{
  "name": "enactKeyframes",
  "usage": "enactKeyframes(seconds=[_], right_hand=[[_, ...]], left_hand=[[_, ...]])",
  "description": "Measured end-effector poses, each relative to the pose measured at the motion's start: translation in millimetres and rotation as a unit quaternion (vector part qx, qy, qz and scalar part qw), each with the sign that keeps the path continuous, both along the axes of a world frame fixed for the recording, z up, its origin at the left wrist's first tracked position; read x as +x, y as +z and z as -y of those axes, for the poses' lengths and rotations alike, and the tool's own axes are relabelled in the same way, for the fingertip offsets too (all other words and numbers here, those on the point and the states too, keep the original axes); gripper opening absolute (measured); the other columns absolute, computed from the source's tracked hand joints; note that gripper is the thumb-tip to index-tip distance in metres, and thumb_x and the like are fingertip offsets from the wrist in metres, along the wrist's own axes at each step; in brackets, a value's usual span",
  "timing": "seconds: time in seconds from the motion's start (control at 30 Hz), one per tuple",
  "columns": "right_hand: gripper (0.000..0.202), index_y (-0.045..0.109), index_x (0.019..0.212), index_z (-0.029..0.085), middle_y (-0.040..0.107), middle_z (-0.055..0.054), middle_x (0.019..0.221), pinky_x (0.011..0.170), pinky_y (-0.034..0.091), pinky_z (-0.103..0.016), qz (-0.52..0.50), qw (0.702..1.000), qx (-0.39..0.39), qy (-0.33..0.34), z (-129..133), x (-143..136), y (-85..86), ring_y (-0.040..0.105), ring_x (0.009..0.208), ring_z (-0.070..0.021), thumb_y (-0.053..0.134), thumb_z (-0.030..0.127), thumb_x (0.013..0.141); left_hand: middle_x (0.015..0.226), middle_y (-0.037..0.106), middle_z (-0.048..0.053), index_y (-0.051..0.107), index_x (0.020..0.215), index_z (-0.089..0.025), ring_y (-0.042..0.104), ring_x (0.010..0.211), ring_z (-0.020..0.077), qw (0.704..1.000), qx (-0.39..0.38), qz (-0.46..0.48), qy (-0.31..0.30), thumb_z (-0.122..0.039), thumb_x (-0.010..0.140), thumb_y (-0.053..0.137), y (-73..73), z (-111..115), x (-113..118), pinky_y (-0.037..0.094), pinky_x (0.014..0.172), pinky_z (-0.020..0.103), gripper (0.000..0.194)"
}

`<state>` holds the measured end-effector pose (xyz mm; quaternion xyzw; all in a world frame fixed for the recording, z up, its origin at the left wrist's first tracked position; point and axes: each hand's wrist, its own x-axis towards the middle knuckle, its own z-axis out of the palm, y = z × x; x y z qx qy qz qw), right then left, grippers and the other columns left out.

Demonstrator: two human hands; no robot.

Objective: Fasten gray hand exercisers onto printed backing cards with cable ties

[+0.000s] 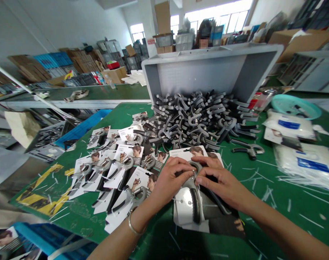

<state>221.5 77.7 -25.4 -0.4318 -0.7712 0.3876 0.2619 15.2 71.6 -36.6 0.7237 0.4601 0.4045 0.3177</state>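
A grey and black hand grip tool [196, 204] lies on a printed card [182, 213] at the front middle of the green table. My left hand [173, 178], with a bracelet at its wrist, pinches the upper left of the tool near its coil. From the right, my right hand [218, 180] closes its fingers on the same upper part. Their fingertips nearly meet, and what is between them is too small to tell. More printed cards lie under the tool. To the left, several carded grip tools [123, 166] rest in overlapping rows.
Behind my hands a large pile of loose grip tools [191, 119] spills from a tipped grey crate [199, 72]. Bags of white strips [310, 159] and a turquoise dish [294, 104] are at the right. Blue bins stand at the left. Beyond the crate is a person [204, 34].
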Motion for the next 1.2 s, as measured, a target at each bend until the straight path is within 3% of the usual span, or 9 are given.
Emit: enactKeyframes(seconds=[0.57, 0.7, 0.8, 0.9, 1.0, 1.1, 1.2], right_hand=[[0.023, 0.072, 0.082, 0.026, 0.052, -0.002, 0.143, 0.115, 0.026, -0.051, -0.006, 1.0, -0.001, -0.005, 1, -1, -0.7, 0.04, 0.138, -0.0275, 0.059, 0.041, 0.093], [0.022, 0.072, 0.082, 0.025, 0.054, -0.003, 0.141, 0.116, 0.027, -0.051, -0.021, 0.999, -0.001, -0.024, 3, -3, -1.6, 0.04, 0.138, -0.0277, 0.059, 0.04, 0.093], [0.023, 0.07, 0.082, 0.025, 0.056, -0.004, 0.139, 0.114, 0.03, -0.052, -0.022, 0.999, 0.008, -0.035, 3, -7, -1.2, 0.043, 0.136, -0.028, 0.058, 0.04, 0.094], [0.023, 0.068, 0.084, 0.024, 0.057, -0.006, 0.137, 0.113, 0.031, -0.051, -0.014, 0.999, 0.023, -0.034, 3, -9, -2.5, 0.046, 0.133, -0.0272, 0.055, 0.039, 0.096], [0.016, 0.064, 0.104, 0.026, 0.057, -0.006, 0.136, 0.113, 0.033, -0.049, -0.011, 0.998, 0.051, -0.04, 4, -10, -7.2, 0.046, 0.132, -0.0255, 0.052, 0.033, 0.097], [0.027, 0.057, 0.122, 0.025, 0.058, -0.007, 0.134, 0.112, 0.034, -0.047, -0.009, 0.993, 0.096, -0.062, 4, -14, -14.1, 0.045, 0.131, -0.0252, 0.053, 0.027, 0.095], [0.031, 0.054, 0.126, 0.024, 0.058, -0.008, 0.135, 0.111, 0.034, -0.047, -0.002, 0.988, 0.13, -0.08, 3, -18, -20.3, 0.045, 0.13, -0.0255, 0.05, 0.023, 0.096]], left_hand=[[0.096, 0.069, 0.003, 0.077, 0.092, -0.023, 0.061, 0.099, 0.0181, 1.0, 0.01, 0.003, -0.006, -0.021, 0.087, 0.07, 0.7, -1, 0, 0.044, 0.092, 0.033, 0.008], [0.096, 0.069, 0.005, 0.077, 0.093, -0.023, 0.062, 0.098, 0.0195, 0.999, 0.028, 0.002, -0.038, -0.02, 0.089, 0.068, 4.9, 1, -1, 0.045, 0.092, 0.036, 0.01], [0.1, 0.068, 0.006, 0.076, 0.095, -0.022, 0.063, 0.099, 0.0196, 0.996, -0.018, 0.04, -0.074, -0.024, 0.093, 0.062, 9.2, 1, -5, 0.048, 0.093, 0.035, 0.014], [0.094, 0.069, 0.005, 0.073, 0.088, -0.02, 0.065, 0.094, 0.0188, 0.995, -0.059, 0.062, -0.053, -0.026, 0.093, 0.061, 14.1, -2, -8, 0.049, 0.091, 0.034, 0.015], [0.086, 0.067, 0.004, 0.069, 0.079, -0.019, 0.062, 0.089, 0.0191, 1.0, -0.008, 0.008, 0.01, -0.021, 0.09, 0.064, 23.5, 0, -5, 0.047, 0.087, 0.035, 0.012], [0.085, 0.065, 0.005, 0.065, 0.078, -0.018, 0.058, 0.09, 0.0208, 0.99, 0.113, -0.069, 0.051, -0.016, 0.09, 0.061, 37.0, 20, 8, 0.042, 0.086, 0.04, 0.012], [0.086, 0.066, 0.005, 0.062, 0.083, -0.018, 0.058, 0.087, 0.0202, 0.977, 0.189, -0.092, -0.025, -0.016, 0.091, 0.058, 46.2, 54, 27, 0.042, 0.086, 0.041, 0.009]])
